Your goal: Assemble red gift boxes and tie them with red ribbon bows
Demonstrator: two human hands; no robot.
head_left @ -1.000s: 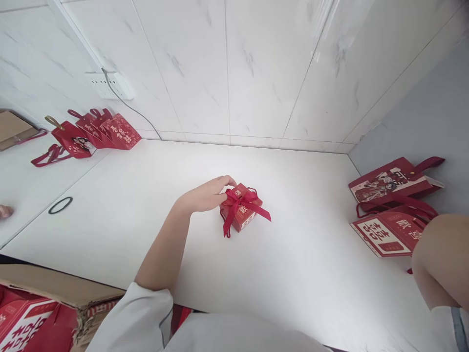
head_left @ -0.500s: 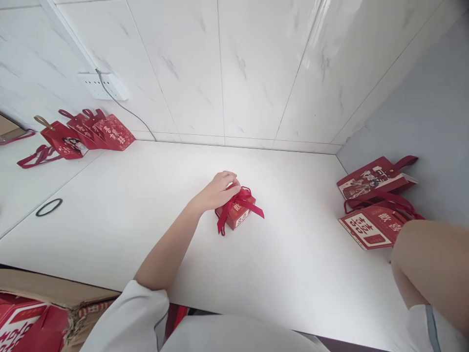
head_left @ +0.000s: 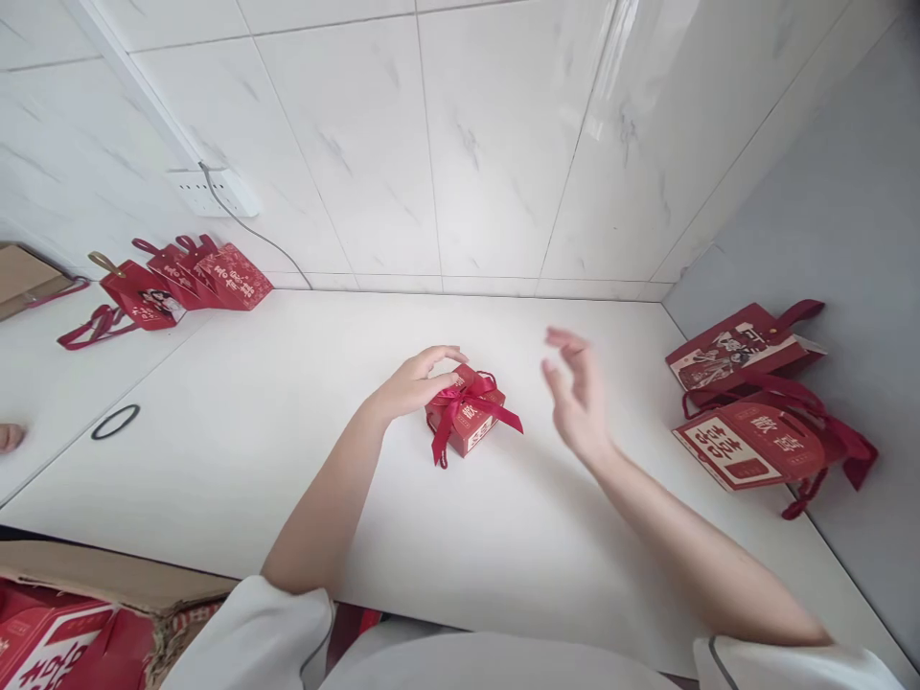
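Head view: the small red gift box (head_left: 471, 429) sits mid-bench (head_left: 287, 470), with its ribbon bow (head_left: 471, 391) on top. The left hand (head_left: 415, 385) cups its far-left corner in a narrow grip. Pressing beside the bow, not on it, would likely steady it best. The right hand (head_left: 579, 401) hovers near, its grip wide and empty. Red gift bags (head_left: 747, 446) and a black ring (head_left: 115, 422) lie well apart from the box.

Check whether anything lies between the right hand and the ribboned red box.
Nothing visible. The right hand hovers open beside the red box, only bare white table between them; the left hand holds the box's opposite side.
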